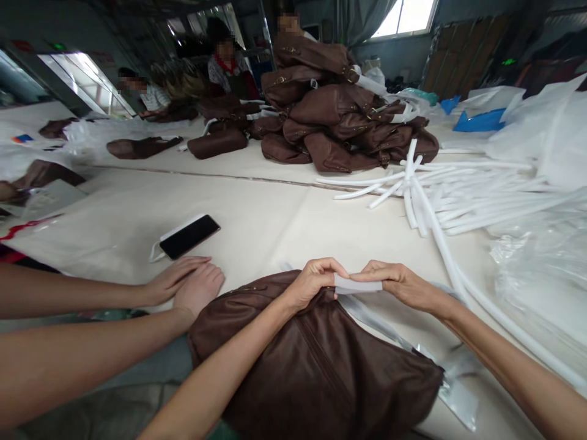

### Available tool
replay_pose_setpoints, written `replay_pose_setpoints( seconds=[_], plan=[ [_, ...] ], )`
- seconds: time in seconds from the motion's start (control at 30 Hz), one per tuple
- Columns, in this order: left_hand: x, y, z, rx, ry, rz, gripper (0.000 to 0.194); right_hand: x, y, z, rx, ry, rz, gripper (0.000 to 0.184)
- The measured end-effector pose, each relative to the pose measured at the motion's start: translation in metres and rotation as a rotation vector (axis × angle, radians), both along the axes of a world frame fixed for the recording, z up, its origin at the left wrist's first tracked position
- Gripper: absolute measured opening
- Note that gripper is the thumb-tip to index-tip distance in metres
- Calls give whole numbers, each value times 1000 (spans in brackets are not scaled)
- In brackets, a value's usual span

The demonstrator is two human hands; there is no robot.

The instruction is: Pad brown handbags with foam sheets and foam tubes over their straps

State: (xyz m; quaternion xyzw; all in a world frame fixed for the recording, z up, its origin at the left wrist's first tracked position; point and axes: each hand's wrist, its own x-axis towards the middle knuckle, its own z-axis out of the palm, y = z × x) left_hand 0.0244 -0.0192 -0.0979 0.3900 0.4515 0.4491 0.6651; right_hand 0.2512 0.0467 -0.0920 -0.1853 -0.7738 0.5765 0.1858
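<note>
A brown leather bag (316,366) lies on the cream table (257,208) right in front of me. My left hand (312,282) pinches the bag's top edge together with one end of a short white foam piece (358,284). My right hand (398,284) grips the other end of that foam piece. A flat clear plastic sleeve (452,391) pokes out from under the bag on the right.
Another person's two forearms and hands (188,284) rest on the table at left, beside a black phone on a white power bank (188,236). A heap of brown bags (339,116) stands farther back. Long white foam tubes (458,189) and clear plastic bags (541,263) lie at right. Several people sit beyond.
</note>
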Motion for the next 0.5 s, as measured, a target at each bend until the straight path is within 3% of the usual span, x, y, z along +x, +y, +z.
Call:
replay_pose_setpoints(
  seconds=[0.17,0.3,0.5],
  plan=[
    [-8,3,-2,-13,45,-23,17,0,1,-4,38,20,28,47],
    [-10,5,-3,31,24,-62,34,-2,-1,-6,56,-12,-10,48],
    [-3,5,1,-6,81,-101,44,-2,-2,-13,47,17,-73,38]
  ],
)
